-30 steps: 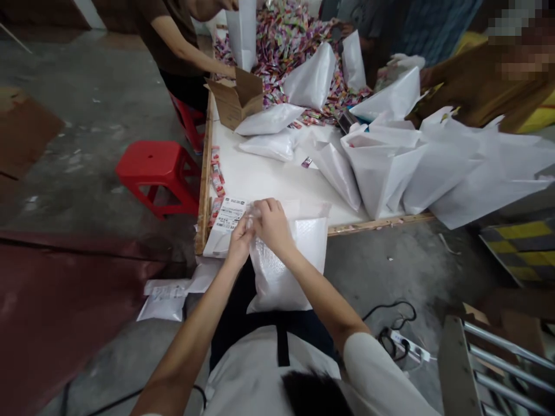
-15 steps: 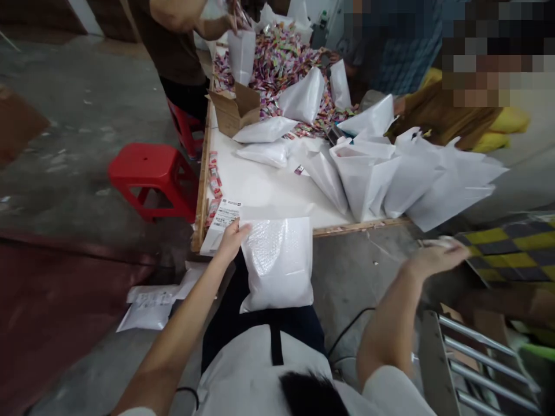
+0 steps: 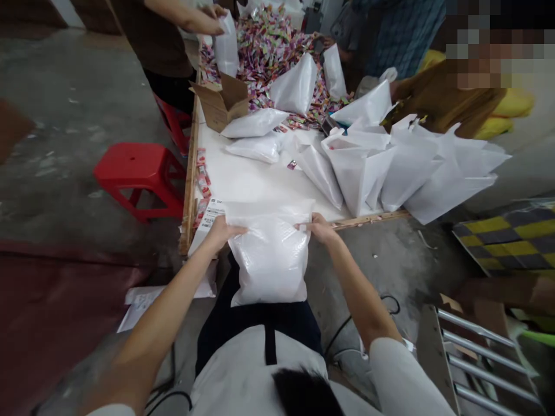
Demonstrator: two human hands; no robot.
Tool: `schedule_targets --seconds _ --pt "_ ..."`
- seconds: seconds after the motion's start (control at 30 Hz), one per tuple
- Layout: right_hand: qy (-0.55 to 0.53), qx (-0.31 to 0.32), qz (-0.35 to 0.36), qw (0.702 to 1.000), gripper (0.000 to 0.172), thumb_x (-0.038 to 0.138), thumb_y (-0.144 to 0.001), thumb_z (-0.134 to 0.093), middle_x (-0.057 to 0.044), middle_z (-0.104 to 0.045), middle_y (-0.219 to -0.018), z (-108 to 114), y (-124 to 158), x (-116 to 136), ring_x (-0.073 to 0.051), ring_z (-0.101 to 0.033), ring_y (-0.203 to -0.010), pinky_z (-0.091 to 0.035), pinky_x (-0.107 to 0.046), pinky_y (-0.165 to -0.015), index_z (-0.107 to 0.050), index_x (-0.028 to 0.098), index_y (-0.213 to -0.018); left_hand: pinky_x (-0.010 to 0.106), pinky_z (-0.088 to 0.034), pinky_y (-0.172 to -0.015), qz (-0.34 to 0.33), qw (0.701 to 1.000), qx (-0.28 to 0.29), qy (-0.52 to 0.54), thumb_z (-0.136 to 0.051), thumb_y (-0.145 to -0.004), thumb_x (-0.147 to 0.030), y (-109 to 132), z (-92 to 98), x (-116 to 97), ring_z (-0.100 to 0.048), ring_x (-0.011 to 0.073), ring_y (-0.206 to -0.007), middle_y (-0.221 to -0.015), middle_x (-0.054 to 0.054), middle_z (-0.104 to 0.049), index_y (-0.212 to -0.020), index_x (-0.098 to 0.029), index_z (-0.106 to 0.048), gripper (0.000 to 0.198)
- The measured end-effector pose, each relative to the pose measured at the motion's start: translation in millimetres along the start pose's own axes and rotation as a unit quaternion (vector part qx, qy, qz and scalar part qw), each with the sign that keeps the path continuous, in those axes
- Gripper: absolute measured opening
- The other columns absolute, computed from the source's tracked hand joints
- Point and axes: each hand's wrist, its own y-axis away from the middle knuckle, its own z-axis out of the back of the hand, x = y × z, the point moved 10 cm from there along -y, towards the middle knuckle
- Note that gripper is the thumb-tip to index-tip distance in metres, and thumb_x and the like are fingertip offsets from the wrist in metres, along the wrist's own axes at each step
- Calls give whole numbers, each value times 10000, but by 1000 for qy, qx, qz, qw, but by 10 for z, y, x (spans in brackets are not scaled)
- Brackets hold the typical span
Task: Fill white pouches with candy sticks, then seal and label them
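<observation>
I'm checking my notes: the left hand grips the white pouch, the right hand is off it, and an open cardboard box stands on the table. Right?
One slip: the head view shows the right hand gripping the white pouch, like the left hand. The open cardboard box is on the table.

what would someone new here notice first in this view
Probably the heap of small multicoloured packets on the far half of the white-topped, wood-edged table. Next, perhaps, the bright red plastic stool to its left, then the plump glossy white pouch held between left hand and right hand at the near edge.
</observation>
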Motion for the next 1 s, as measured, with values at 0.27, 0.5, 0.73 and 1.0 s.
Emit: schedule_targets --seconds 0.27,0.5,0.73,1.0 --pt "267 69 199 940 201 193 -798 -609 -63 -662 -800 41 195 180 -179 -627 -787 -508 -324 -758 -695 186 -617 333 -496 -636 -1 997 72 -25 -643 -519 -274 -58 -137 -68 -612 224 -699 -735 69 -732 -495 -210 -698 88" --pt "520 0 275 809 263 48 -820 -587 -145 -700 -1165 -582 472 753 -298 -582 -1136 -405 -515 -1072 -771 193 -941 370 -494 -750 -42 991 100 -78 -581 -474 -238 25 -301 -151 -600 259 -791 -759 70 -708 -458 -218 -643 67" --pt "507 131 337 782 475 306 -890 -737 -134 -547 -1527 -1744 782 255 -367 -462 -1413 -254 -654 -1221 -653 276 -1357 389 -493 -987 -191 941 72 -271 -736 -570 -226 349 382 -628 -635 316 -1104 -1089 84 -722 -723 -241 -730 154" --pt "379 65 338 859 272 144 -944 -563 -135 -686 -1209 -1547 1129 425 -298 -632 -1167 -513 -554 -1080 -747 221 -1129 355 -507 -792 93 972 -190 -102 -896 -482 -404 1140 1460 794 -671 251 -835 -792 38 -680 -812 -226 -639 454"
